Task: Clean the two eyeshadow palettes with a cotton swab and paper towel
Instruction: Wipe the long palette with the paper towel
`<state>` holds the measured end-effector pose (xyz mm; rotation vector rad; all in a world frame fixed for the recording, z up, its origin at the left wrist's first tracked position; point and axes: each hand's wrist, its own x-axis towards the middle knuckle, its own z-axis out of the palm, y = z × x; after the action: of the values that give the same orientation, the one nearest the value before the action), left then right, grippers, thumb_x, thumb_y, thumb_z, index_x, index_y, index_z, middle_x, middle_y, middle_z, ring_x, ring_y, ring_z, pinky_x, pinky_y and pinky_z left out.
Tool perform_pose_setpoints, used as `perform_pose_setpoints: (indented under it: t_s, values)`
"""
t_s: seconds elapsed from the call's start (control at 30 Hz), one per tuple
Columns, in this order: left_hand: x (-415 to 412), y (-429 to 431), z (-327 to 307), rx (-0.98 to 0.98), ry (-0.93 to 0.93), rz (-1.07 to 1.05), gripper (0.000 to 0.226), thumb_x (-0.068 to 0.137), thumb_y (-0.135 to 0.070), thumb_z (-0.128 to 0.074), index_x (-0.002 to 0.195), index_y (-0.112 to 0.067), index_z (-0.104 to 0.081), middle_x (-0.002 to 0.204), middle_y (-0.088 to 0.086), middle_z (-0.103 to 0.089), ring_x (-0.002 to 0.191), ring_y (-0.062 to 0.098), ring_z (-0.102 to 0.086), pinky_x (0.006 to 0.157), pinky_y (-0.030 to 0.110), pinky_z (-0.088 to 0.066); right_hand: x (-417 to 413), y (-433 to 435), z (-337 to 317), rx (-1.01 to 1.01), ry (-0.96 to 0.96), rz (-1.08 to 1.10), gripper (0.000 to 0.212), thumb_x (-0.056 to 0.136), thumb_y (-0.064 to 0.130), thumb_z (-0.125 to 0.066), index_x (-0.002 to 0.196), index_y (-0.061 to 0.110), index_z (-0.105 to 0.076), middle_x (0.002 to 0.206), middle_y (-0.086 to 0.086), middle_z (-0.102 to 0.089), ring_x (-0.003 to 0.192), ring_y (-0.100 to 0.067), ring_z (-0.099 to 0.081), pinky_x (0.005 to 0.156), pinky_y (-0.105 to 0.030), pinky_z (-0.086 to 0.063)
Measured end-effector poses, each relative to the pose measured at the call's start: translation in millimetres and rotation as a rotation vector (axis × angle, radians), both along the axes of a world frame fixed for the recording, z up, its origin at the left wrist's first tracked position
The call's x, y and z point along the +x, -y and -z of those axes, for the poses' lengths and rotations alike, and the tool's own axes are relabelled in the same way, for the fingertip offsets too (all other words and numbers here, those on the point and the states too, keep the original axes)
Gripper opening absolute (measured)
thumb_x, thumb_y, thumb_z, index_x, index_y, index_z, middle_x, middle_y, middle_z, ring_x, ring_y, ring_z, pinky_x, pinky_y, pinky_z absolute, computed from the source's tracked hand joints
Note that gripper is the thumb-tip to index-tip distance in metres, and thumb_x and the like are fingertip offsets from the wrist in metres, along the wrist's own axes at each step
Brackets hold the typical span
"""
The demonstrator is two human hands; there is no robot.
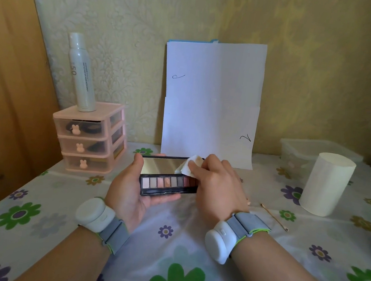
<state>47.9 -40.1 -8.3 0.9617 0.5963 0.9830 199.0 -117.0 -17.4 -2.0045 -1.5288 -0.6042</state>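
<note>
Palette: an open eyeshadow palette (163, 183) is held above the middle of the counter (166, 250); its long axis runs left to right, and its mirror lid (160, 164) stands up toward the back edge.
Left grip: the left grip (127, 187) holds the palette's left end from beneath, with the thumb hooked over the lid's left edge and the fingers under the base.
Right grip: the right grip (216, 186) pinches a folded bit of paper towel (188, 167) and presses it to the right end of the mirror; it covers the rightmost pans.
Key relation: the rest of the mirror stretches leftward from the towel along the long axis. The right grip is the working one, so the coming wipe likely runs toward the left thumb while the left grip steadies the lid.
Cotton swab: a cotton swab (274, 216) lies slantwise on the counter, just right of the right wrist and touched by neither grip.
Paper roll: a paper roll (326, 184) stands upright toward the right edge.
Step, as judged: mirror cleaning under way; the second palette is not in view.
Risk: the towel shows a tan smudge near its top, which could smear the glass.
</note>
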Motion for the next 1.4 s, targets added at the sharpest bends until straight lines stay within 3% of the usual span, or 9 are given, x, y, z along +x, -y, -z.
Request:
perform_pose_setpoints:
  t_s: [0.2, 0.33, 0.47, 0.6, 0.77, 1.0, 1.13, 1.3, 1.4]
  values:
    - [-0.4, 1.8, -1.2, 0.018, 0.0, 0.001, 0.049, 0.107, -0.047, -0.039, 0.109, -0.009, -0.07, 0.103, 0.019, -0.078, 0.092, 0.043, -0.075, 0.074, 0.064, -0.06, 10.2, 4.1, -4.2, -0.084, 0.036, 0.105, 0.045, 0.069, 0.012, -0.045, 0.106, 0.029, -0.065, 0.092, 0.001, -0.049, 0.078, -0.027, -0.042, 0.067, -0.036, -0.041]
    - [-0.2, 1.7, 0.5, 0.029, -0.022, -0.005, 0.049, 0.108, -0.046, -0.037, 0.109, -0.009, -0.07, 0.103, 0.02, -0.078, 0.093, 0.043, -0.075, 0.074, 0.064, -0.06, 9.2, 4.7, -5.3, -0.113, 0.027, 0.121, 0.042, 0.07, 0.012, -0.044, 0.102, 0.027, -0.067, 0.094, 0.001, -0.049, 0.081, -0.026, -0.042, 0.069, -0.036, -0.042]
    - [-1.3, -2.6, 0.1, 0.013, -0.012, -0.018, 0.052, 0.107, -0.048, -0.037, 0.113, -0.008, -0.07, 0.107, 0.02, -0.077, 0.095, 0.044, -0.075, 0.073, 0.061, -0.061, 6.4, 2.6, -5.2, -0.091, -0.031, -0.004, 0.055, 0.067, 0.011, -0.032, 0.103, 0.025, -0.07, 0.091, 0.0, -0.047, 0.077, -0.025, -0.038, 0.063, -0.035, -0.041]
    - [-0.3, -0.2, -0.7, 0.01, -0.007, -0.01, 0.052, 0.107, -0.048, -0.038, 0.115, -0.007, -0.069, 0.107, 0.02, -0.077, 0.095, 0.044, -0.075, 0.073, 0.062, -0.061, 13.5, 3.1, -3.0, -0.083, 0.005, 0.116, 0.043, 0.068, 0.011, -0.051, 0.104, 0.026, -0.069, 0.093, -0.001, -0.049, 0.079, -0.026, -0.041, 0.066, -0.036, -0.042]
    - [-2.3, -2.4, 0.7, 0.001, -0.015, -0.025, 0.053, 0.107, -0.049, -0.038, 0.118, -0.007, -0.068, 0.11, 0.022, -0.076, 0.097, 0.046, -0.074, 0.073, 0.061, -0.061, 4.3, 0.5, -1.4, -0.079, 0.004, 0.046, 0.05, 0.067, 0.011, -0.034, 0.099, 0.025, -0.069, 0.09, 0.001, -0.049, 0.078, -0.026, -0.041, 0.061, -0.032, -0.033]
    - [-2.0, -0.2, -1.0, 0.011, -0.016, -0.019, 0.052, 0.107, -0.048, -0.038, 0.117, -0.006, -0.068, 0.108, 0.021, -0.076, 0.096, 0.045, -0.074, 0.072, 0.062, -0.061, 12.4, 3.1, -3.5, -0.112, 0.037, 0.131, 0.04, 0.068, 0.013, -0.049, 0.097, 0.029, -0.071, 0.092, 0.002, -0.05, 0.082, -0.026, -0.043, 0.069, -0.035, -0.041]
    - [-2.0, 0.5, -1.8, 0.033, -0.021, -0.016, 0.051, 0.108, -0.048, -0.036, 0.119, -0.008, -0.067, 0.11, 0.022, -0.076, 0.098, 0.044, -0.074, 0.078, 0.061, -0.06, 0.4, 0.0, -2.4, -0.033, 0.003, 0.018, 0.056, 0.065, 0.015, -0.023, 0.089, 0.022, -0.073, 0.085, 0.0, -0.05, 0.075, -0.027, -0.043, 0.06, -0.034, -0.039]
    - [0.7, 2.9, -0.6, 0.023, 0.009, 0.033, 0.052, 0.109, -0.046, -0.032, 0.111, -0.011, -0.07, 0.109, 0.019, -0.077, 0.096, 0.036, -0.076, 0.078, 0.056, -0.06, -25.6, 0.6, -7.9, 0.01, 0.073, -0.139, 0.037, 0.07, 0.014, -0.045, 0.091, 0.028, -0.072, 0.083, 0.004, -0.048, 0.074, -0.025, -0.041, 0.058, -0.032, -0.033]
    - [3.2, 3.4, 2.6, -0.018, 0.023, 0.086, 0.056, 0.108, -0.048, -0.03, 0.11, -0.01, -0.07, 0.105, 0.015, -0.078, 0.09, 0.026, -0.077, 0.068, 0.042, -0.06, -40.3, 1.3, -11.9, 0.009, 0.112, -0.205, 0.046, 0.075, 0.016, -0.036, 0.103, 0.028, -0.069, 0.085, 0.003, -0.045, 0.075, -0.025, -0.039, 0.059, -0.034, -0.034]
